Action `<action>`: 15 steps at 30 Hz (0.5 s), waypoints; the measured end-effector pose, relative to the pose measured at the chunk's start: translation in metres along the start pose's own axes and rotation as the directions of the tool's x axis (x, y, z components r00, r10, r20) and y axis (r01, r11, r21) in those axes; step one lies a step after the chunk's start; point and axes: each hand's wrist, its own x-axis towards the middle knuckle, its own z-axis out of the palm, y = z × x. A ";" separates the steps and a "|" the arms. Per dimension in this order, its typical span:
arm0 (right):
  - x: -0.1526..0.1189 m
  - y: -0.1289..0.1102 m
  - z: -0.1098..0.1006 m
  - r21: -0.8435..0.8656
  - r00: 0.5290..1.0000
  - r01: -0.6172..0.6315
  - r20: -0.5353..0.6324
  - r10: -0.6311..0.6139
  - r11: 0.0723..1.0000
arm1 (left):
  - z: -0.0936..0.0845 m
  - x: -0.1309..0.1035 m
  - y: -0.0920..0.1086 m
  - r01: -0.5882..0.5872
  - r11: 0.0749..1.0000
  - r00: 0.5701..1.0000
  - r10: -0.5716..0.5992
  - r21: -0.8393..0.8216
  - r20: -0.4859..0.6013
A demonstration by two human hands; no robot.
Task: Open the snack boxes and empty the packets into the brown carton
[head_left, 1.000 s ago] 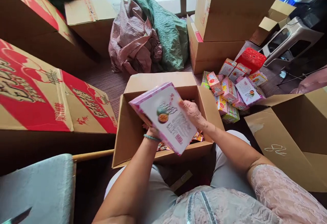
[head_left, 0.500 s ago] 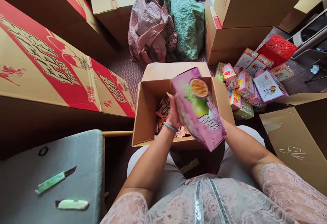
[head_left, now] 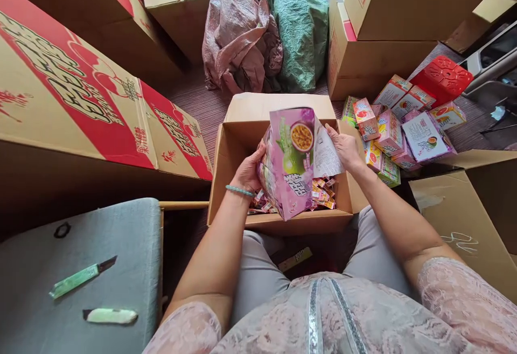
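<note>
A purple candy box point(head_left: 297, 162) with a passion fruit picture is held tilted over an open cardboard box point(head_left: 278, 228). My left hand point(head_left: 251, 169) grips its left side, fingers partly hidden behind it. On the other side my right hand point(head_left: 344, 146) pinches a white printed panel point(head_left: 326, 152) of the candy box, standing out to the right. Small wrapped candies point(head_left: 323, 192) lie in the cardboard box below. The inside of the candy box does not show.
Several fruit candy boxes point(head_left: 390, 130) are heaped on the floor at right, beside a red plastic stool point(head_left: 443, 79). Two cutter knives point(head_left: 76, 280) lie on a grey padded surface point(head_left: 133, 268). Large cartons point(head_left: 92, 95) stand left; sacks point(head_left: 242, 30) lie beyond.
The candy box has turned more upright and moved slightly left. My right hand has come into view at its right side, gripping the white panel, which now sticks out.
</note>
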 end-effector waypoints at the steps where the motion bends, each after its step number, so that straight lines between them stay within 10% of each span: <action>1: 0.002 0.000 -0.005 -0.071 0.998 0.010 -0.054 -0.014 0.997 | -0.006 -0.001 0.003 -0.026 0.999 1.000 0.026 0.030 -0.014; 6: 0.001 -0.005 -0.008 -0.276 0.976 0.037 -0.196 -0.094 0.960 | -0.010 -0.006 0.008 -0.201 0.969 0.977 0.209 0.141 -0.048; 10: 0.004 -0.007 -0.009 0.167 0.999 -0.038 -0.006 0.040 0.985 | -0.005 -0.001 0.005 -0.199 0.980 0.974 0.195 -0.023 -0.117; 15: -0.018 -0.013 -0.001 0.686 0.931 -0.252 0.364 -0.022 0.682 | -0.008 0.010 0.004 -0.278 0.931 0.957 0.249 -0.237 -0.147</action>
